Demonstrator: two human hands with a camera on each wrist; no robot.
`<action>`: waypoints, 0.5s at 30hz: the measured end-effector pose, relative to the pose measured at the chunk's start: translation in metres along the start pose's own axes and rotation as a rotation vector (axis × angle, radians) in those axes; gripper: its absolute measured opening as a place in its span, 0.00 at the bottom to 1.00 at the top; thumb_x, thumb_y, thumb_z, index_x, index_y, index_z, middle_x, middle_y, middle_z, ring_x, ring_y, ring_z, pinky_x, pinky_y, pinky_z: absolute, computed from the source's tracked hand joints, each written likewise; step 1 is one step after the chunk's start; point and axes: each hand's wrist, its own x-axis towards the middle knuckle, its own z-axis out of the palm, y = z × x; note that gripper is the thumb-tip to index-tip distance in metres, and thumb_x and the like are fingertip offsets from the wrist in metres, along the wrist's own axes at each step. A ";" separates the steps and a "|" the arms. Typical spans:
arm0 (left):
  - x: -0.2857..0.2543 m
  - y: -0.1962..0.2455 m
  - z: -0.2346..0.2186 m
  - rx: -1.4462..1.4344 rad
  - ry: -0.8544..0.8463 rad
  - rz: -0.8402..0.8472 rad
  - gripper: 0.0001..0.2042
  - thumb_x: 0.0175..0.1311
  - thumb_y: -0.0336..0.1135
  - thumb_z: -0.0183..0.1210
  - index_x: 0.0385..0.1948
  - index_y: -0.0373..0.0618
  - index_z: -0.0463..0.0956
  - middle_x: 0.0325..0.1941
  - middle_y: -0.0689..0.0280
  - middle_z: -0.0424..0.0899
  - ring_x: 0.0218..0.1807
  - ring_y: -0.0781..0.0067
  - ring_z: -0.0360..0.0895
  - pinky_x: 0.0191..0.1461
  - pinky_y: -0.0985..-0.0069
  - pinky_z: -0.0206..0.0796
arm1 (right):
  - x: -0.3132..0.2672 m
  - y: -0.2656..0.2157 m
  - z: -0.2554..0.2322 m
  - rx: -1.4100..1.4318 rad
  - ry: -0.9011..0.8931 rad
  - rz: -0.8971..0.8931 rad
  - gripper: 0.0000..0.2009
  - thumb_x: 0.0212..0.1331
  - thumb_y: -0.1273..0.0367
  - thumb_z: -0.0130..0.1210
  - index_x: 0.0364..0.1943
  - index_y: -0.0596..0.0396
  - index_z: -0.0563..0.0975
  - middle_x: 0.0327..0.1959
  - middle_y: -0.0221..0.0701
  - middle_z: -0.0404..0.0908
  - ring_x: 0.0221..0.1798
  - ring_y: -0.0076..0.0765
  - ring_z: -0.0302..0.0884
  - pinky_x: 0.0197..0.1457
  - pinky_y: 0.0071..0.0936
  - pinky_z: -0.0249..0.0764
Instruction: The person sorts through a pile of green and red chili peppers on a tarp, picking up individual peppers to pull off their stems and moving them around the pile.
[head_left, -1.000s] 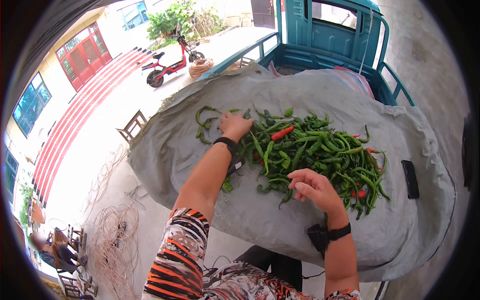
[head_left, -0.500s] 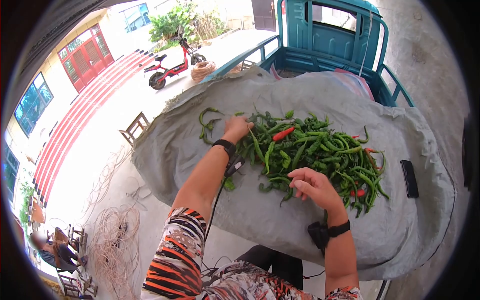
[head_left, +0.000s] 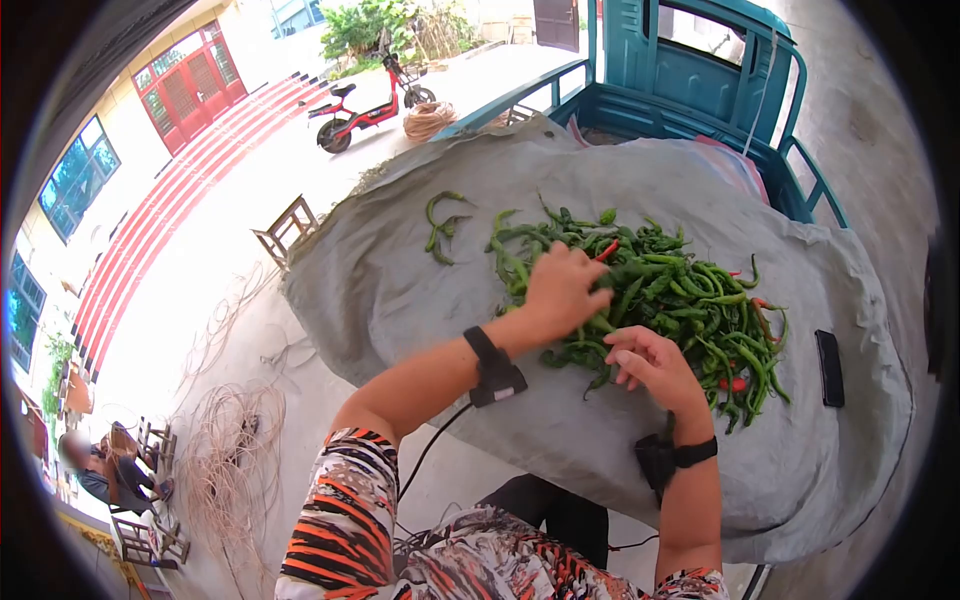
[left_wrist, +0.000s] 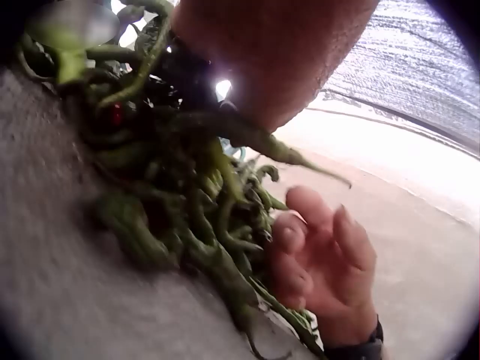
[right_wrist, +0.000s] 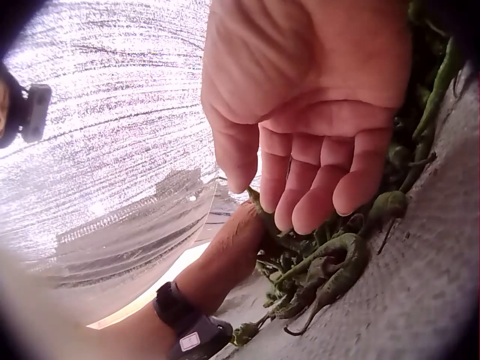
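Note:
Green peppers (head_left: 690,290) lie heaped on a grey sheet (head_left: 430,330), with a few red ones among them. Over the heap's left part is the left hand (head_left: 565,290), back upward; its fingertips are hidden, and blurred green peppers lie beside the thumb. In the left wrist view, a green pepper (left_wrist: 259,139) points out from under that hand. Close by, the right hand (head_left: 655,370) hovers at the heap's near edge, fingers loosely bent; the right wrist view shows its palm (right_wrist: 307,97) holding nothing.
A few peppers (head_left: 440,228) lie apart at the left. A black phone (head_left: 829,368) rests on the sheet at right. Beyond stand a teal truck bed (head_left: 690,105) and a red scooter (head_left: 375,112). A stool (head_left: 287,230) and tangled cord (head_left: 235,470) are on the ground.
The left hand has moved right, from the heap's left end to over the peppers, near the right hand. The right hand keeps its pose. The head view has shifted slightly.

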 end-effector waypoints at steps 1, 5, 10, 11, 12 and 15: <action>-0.005 0.013 -0.001 0.004 -0.041 0.007 0.18 0.53 0.46 0.66 0.45 0.51 0.82 0.42 0.62 0.82 0.46 0.54 0.74 0.48 0.61 0.69 | 0.000 0.001 0.000 -0.003 0.001 0.012 0.15 0.66 0.64 0.56 0.51 0.56 0.77 0.39 0.29 0.82 0.32 0.20 0.77 0.34 0.19 0.75; -0.007 0.017 -0.003 -0.016 -0.033 -0.012 0.17 0.54 0.46 0.66 0.44 0.52 0.82 0.44 0.63 0.81 0.47 0.56 0.74 0.50 0.61 0.69 | 0.000 0.002 -0.001 -0.014 -0.013 0.010 0.14 0.65 0.64 0.56 0.51 0.56 0.77 0.39 0.29 0.82 0.32 0.19 0.77 0.34 0.19 0.74; 0.020 0.002 -0.042 -0.181 0.160 -0.144 0.18 0.59 0.49 0.63 0.41 0.43 0.81 0.42 0.56 0.80 0.48 0.52 0.74 0.50 0.58 0.68 | 0.000 0.002 0.001 -0.012 -0.003 -0.006 0.13 0.65 0.66 0.56 0.51 0.55 0.78 0.38 0.27 0.83 0.32 0.17 0.76 0.32 0.17 0.73; 0.029 -0.009 -0.047 -0.228 0.171 -0.229 0.19 0.61 0.49 0.61 0.41 0.41 0.80 0.42 0.54 0.80 0.48 0.51 0.74 0.49 0.58 0.67 | 0.000 0.002 0.001 -0.024 0.002 -0.009 0.13 0.65 0.66 0.56 0.51 0.55 0.78 0.38 0.26 0.83 0.31 0.17 0.76 0.32 0.18 0.73; 0.039 -0.023 -0.055 -0.273 0.136 -0.376 0.17 0.62 0.48 0.59 0.38 0.41 0.80 0.39 0.53 0.80 0.45 0.50 0.76 0.47 0.57 0.68 | 0.000 0.001 0.001 -0.037 0.007 -0.012 0.13 0.65 0.66 0.56 0.51 0.55 0.78 0.37 0.26 0.83 0.31 0.17 0.76 0.32 0.18 0.73; 0.046 -0.097 -0.034 -0.180 0.204 -0.383 0.27 0.66 0.58 0.50 0.36 0.35 0.79 0.39 0.46 0.80 0.44 0.43 0.75 0.48 0.55 0.64 | -0.001 -0.002 0.003 -0.058 0.021 0.016 0.13 0.64 0.67 0.56 0.50 0.55 0.78 0.35 0.24 0.81 0.31 0.17 0.76 0.32 0.18 0.73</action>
